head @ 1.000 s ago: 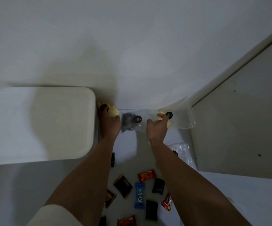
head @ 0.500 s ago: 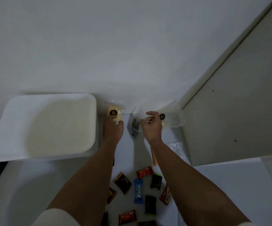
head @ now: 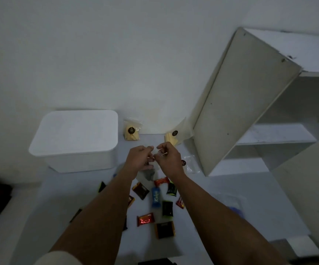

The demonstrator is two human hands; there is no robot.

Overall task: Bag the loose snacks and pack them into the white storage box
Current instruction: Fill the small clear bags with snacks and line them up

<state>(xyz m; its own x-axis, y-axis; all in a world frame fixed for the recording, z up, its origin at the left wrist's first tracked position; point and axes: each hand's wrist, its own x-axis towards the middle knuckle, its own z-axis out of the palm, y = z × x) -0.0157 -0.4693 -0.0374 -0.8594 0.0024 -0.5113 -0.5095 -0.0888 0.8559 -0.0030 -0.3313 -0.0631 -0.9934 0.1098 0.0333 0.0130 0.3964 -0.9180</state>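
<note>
While both hands met above the surface (head: 202, 213), my left hand (head: 138, 159) and my right hand (head: 167, 157) each kept a narrow grip, pinching the top edge of a clear bag (head: 151, 172) that hung between and just below them, something dark showing through it. The white storage box (head: 74, 138), lid on, stood well to the left of my grip. Just beyond my grip, one packet of yellow snacks (head: 131, 131) leaned by the box, and a second yellow packet (head: 171, 138) lay beyond my right hand. Nearer to me than the grip, loose wrapped snacks were scattered on the surface: a blue bar (head: 155, 197), a red wrapper (head: 145, 219), and a dark wrapper (head: 167, 208). To the right of my grip an open cabinet door (head: 241, 111) stood before white shelves (head: 275, 133).
</note>
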